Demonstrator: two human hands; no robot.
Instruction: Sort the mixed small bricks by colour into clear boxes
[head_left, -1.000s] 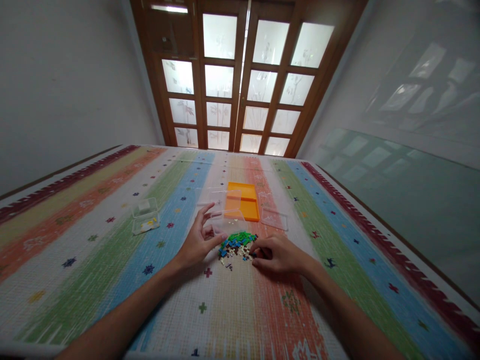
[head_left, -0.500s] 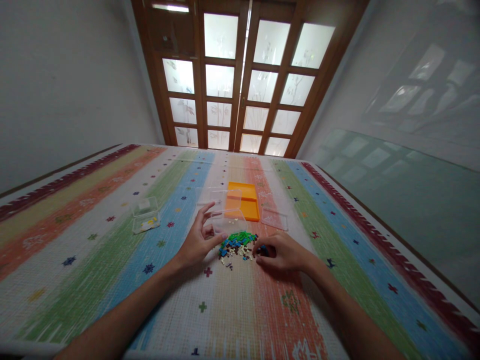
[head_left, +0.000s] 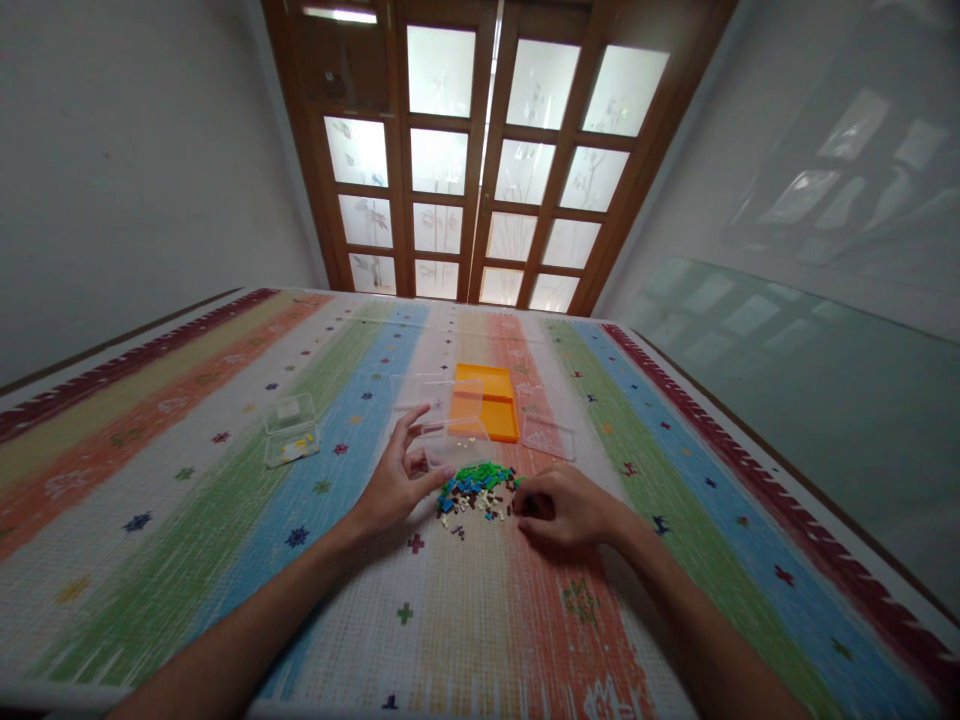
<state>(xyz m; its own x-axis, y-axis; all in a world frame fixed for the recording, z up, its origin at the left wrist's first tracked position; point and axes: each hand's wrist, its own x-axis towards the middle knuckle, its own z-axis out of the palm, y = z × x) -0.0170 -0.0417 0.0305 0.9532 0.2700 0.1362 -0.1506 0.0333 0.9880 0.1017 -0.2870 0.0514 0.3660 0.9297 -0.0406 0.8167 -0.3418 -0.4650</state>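
A pile of small plastic building bricks (head_left: pixel 480 488), green, blue, cream and dark brown, lies on the striped cloth. My left hand (head_left: pixel 399 482) is at the pile's left side, its fingers apart and its thumb pointing at the bricks. Close to those fingers is a clear plastic box (head_left: pixel 457 447) with a few cream bits in it; whether they touch it, I cannot tell. My right hand (head_left: pixel 562 503) is at the pile's right edge with curled fingers and the thumb close to the index finger. What sits between those fingertips is too small and dark to name.
An orange two-part tray (head_left: pixel 499 376) lies beyond the clear box. To its right is a clear lid (head_left: pixel 548 437). Farther left, an open clear case (head_left: pixel 292 447) holds several yellow pieces. A wooden door with glass panes (head_left: pixel 465 160) stands behind the table.
My right hand has shifted slightly right, away from the pile, and its fingers have curled in a little more. My left hand has stayed in place.
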